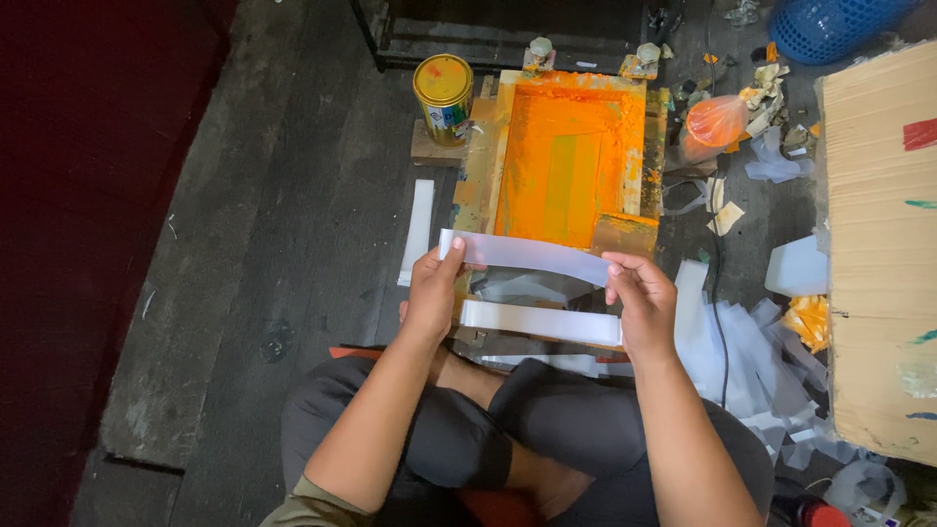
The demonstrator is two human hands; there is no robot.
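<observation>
The dark wooden floor [293, 244] carries everything, and the person sits on it cross-legged at the near edge. At the right edge stands a big cardboard sheet [883, 244], and before it lies a heap of pale strips [742, 342]. In the middle, toward the far edge, lies a screen frame [571, 161] covered inside with orange ink. A blue basket [830, 27] is at the far right corner; I cannot tell what is in it. Left of the frame stands a closed yellow can [443, 98] on a small board, so its content is hidden. Right of the frame is a clear bag [717, 120] with something orange inside. One white strip [420, 231] lies alone on the floor left of the frame, and another strip on the board [542, 320] lies just under the hands. The held strip [527, 256] is above the near edge of the frame, stretched between both hands. The left hand [432, 293] pinches its left end with the thumb on top, and the right hand [642, 303] pinches its right end in the same way; the hands are well apart. The held strip seems very light, thin and bendable, perhaps smooth plastic film, so it may slip or crease easily. I judge that the two ends are the best places to take it.
</observation>
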